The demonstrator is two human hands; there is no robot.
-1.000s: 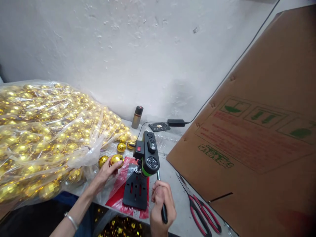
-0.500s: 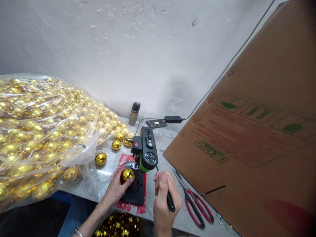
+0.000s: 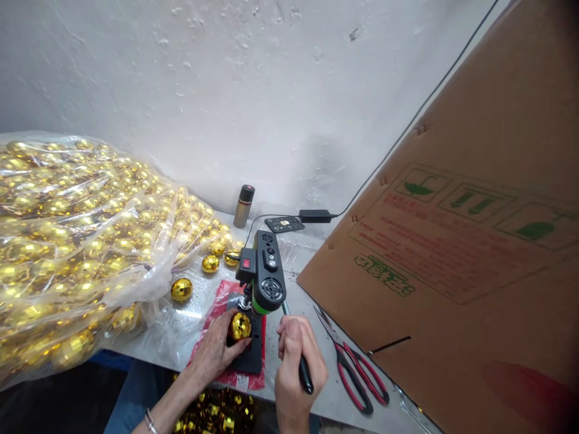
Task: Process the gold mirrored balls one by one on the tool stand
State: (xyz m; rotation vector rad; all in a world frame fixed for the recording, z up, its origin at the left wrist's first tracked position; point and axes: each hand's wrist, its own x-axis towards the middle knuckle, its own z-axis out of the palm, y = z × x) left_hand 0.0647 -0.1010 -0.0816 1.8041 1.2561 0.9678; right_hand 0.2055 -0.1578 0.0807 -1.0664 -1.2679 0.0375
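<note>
My left hand grips a gold mirrored ball between thumb and fingers, over the black base plate of a small bench drill press. The ball is beside and below the press head, whose lower end hides the bit. My right hand is wrapped round the black-gripped lever on the press's right side. Under the base lies a red plastic sheet. Loose gold balls, among them one on the table and another farther back, lie left of the press.
A clear bag full of gold balls fills the left. Red-handled scissors lie right of my right hand, beside a large cardboard box. Behind the press are a spray can, a phone and a power adapter.
My left hand has shifted the ball slightly right and down over the base plate. My right hand stays on the lever, which has moved little. The whole view has drifted slightly.
</note>
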